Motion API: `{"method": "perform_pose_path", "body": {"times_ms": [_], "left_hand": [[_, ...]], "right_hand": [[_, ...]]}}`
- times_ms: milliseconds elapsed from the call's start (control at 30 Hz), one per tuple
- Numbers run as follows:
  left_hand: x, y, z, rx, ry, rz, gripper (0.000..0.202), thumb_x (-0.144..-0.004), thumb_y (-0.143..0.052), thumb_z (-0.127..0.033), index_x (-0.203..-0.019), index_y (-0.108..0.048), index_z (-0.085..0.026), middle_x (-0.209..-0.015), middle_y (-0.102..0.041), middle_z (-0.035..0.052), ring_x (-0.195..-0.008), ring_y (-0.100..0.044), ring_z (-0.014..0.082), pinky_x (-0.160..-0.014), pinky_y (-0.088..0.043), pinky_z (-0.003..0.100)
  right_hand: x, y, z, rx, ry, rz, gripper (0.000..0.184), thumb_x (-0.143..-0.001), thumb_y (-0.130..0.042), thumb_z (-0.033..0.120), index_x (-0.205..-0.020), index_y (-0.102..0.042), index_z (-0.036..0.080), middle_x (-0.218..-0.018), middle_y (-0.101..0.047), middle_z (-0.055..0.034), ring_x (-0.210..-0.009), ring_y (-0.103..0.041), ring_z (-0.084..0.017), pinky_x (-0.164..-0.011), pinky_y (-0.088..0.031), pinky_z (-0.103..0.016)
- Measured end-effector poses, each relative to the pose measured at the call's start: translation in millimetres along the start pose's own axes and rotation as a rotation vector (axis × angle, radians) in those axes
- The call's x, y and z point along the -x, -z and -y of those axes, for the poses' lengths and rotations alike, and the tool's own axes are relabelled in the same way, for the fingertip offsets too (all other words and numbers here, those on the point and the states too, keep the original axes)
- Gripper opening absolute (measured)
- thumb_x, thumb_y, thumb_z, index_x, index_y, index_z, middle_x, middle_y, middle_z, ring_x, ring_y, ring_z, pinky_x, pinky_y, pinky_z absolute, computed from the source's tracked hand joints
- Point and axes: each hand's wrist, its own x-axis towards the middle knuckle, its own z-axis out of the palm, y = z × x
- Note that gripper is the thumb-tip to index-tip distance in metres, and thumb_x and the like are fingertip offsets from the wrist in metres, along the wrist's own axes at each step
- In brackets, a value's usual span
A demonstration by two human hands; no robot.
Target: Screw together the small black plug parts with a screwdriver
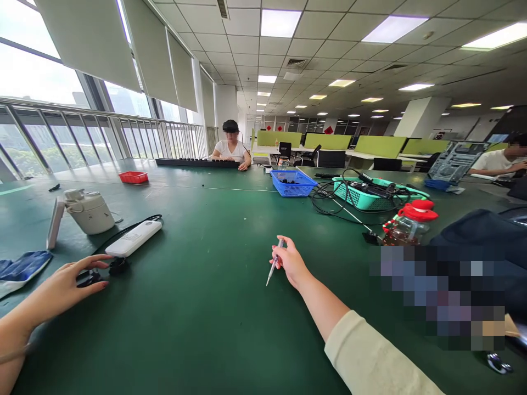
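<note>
On the green counter [197,323], the white power strip [135,238] just beyond the left hand [68,282] looks rigid and fairly light, best taken around its middle. The right hand [291,263] grips the slender tool [272,269] near its upper end, the tip slanting down to that hand's left; it seems light, stiff and smooth, so a fingertip pinch should steady it. Smallest, a dark piece [88,278] lies between the left hand's parted thumb and fingers, contact unclear, probably hard plastic, suited to a side pinch.
</note>
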Motion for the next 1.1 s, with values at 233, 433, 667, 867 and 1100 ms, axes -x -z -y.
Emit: {"method": "perform_pose_path", "body": {"times_ms": [233, 433, 667, 867, 1100], "left_hand": [[3.7, 3.8, -2.1, 0.071, 0.125, 0.007, 0.071, -0.068, -0.045, -0.077, -0.111, -0.062, -0.023, -0.108, -0.075, 0.001, -0.096, -0.068, 0.0234, -0.092, -0.05, 0.035], [0.6, -4.9, -9.2, -0.08, 0.065, -0.187, 0.046, -0.085, -0.033, -0.051, -0.116, -0.061, -0.032, -0.121, -0.066, -0.0012, -0.102, -0.065, 0.0224, -0.093, -0.049, 0.036], [-5.3, -9.3, -26.2, -0.179, -0.074, -0.224, 0.044, -0.083, -0.039, -0.05, -0.108, -0.066, -0.027, -0.12, -0.056, 0.0057, -0.109, -0.059, 0.0246, -0.1, -0.047, 0.037], [-13.1, -20.2, -19.9, -0.192, -0.047, -0.22, 0.05, -0.089, -0.03, -0.049, -0.115, -0.066, -0.027, -0.134, -0.056, 0.0042, -0.11, -0.06, 0.0258, -0.098, -0.048, 0.04], [-21.2, -27.8, -7.9, -0.199, -0.028, -0.126, 0.054, -0.088, -0.027, -0.046, -0.119, -0.063, -0.02, -0.131, -0.063, 0.0074, -0.107, -0.064, 0.0266, -0.095, -0.05, 0.039]], "right_hand": [[-2.4, -0.5, -1.1, -0.005, 0.006, -0.009, 0.053, -0.065, -0.069, 0.032, -0.112, -0.045, 0.024, -0.057, -0.051, 0.0133, -0.038, -0.041, -0.007, -0.064, -0.05, -0.035], [-3.5, -0.9, -3.1, 0.013, 0.014, 0.001, 0.052, -0.067, -0.066, 0.032, -0.114, -0.043, 0.023, -0.056, -0.051, 0.014, -0.037, -0.04, -0.007, -0.068, -0.051, -0.036], [-4.0, -1.0, -3.4, 0.018, 0.013, -0.005, 0.053, -0.067, -0.066, 0.032, -0.114, -0.043, 0.023, -0.055, -0.051, 0.0141, -0.037, -0.04, -0.007, -0.069, -0.051, -0.037], [-5.5, 0.4, -5.0, 0.015, 0.01, 0.001, 0.053, -0.067, -0.067, 0.032, -0.114, -0.043, 0.023, -0.057, -0.052, 0.0138, -0.037, -0.041, -0.007, -0.069, -0.051, -0.036], [-4.1, 0.0, -2.5, 0.015, -0.004, -0.001, 0.054, -0.067, -0.067, 0.031, -0.115, -0.044, 0.024, -0.058, -0.053, 0.0131, -0.038, -0.041, -0.007, -0.069, -0.051, -0.036]]}}
